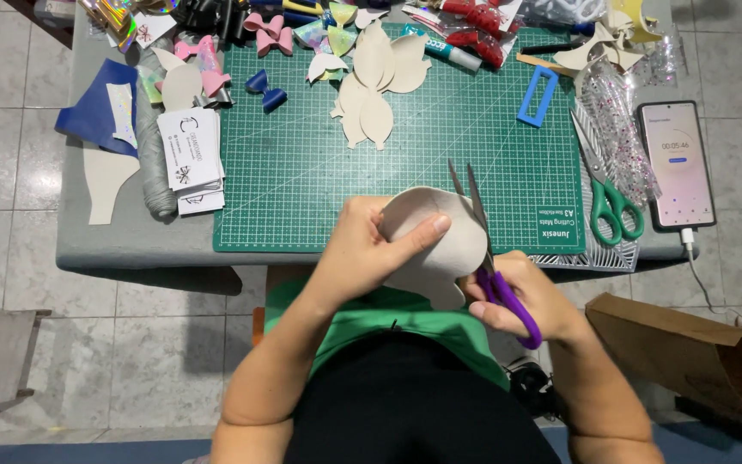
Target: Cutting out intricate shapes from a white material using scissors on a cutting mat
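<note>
The left hand [371, 249] grips one cream sheet [440, 236] over the green mat's [302, 189] near edge. The right hand [521, 296] grasps purple scissors [491, 266], blades parted; a second, green pair [607, 193] lies right. Mat centre is bare.

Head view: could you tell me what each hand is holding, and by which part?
Left hand pinches the cream cut-out sheet at its left edge; right hand holds the purple-handled scissors by the handle loops.

Cream sheet piece [427, 232]: curved, petal-shaped, held flat over bench edge. Purple-handled scissors [491, 266]: blades slightly parted, pointing away, at piece's right edge.
</note>
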